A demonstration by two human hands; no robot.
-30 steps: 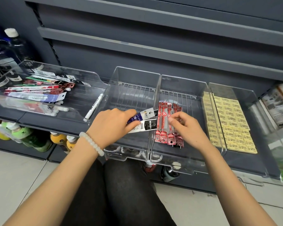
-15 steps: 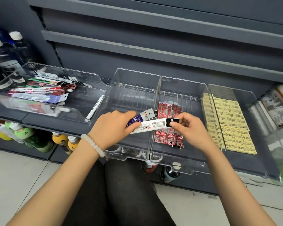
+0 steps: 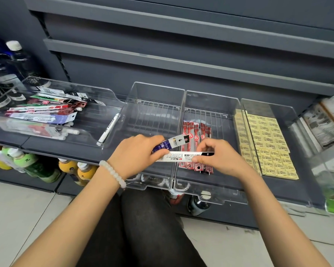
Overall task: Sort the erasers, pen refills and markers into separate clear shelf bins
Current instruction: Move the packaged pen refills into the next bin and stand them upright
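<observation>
Since half a second ago the white refill pack (image 3: 183,158) has swung level, lying crosswise over the front of the two middle clear bins, and the right hand (image 3: 218,158) has slid along it to pinch its black-tipped end between thumb and fingertips. The left hand (image 3: 135,155), wrist in a pale bead bracelet (image 3: 113,173), has stayed curled round the other end and grips a purple refill pack (image 3: 172,144) too. Below, red refill packs (image 3: 196,135) lie in the third bin (image 3: 210,99). Yellow erasers (image 3: 268,143) fill the right bin; a white marker (image 3: 108,130) leans at the left bin's right edge.
</observation>
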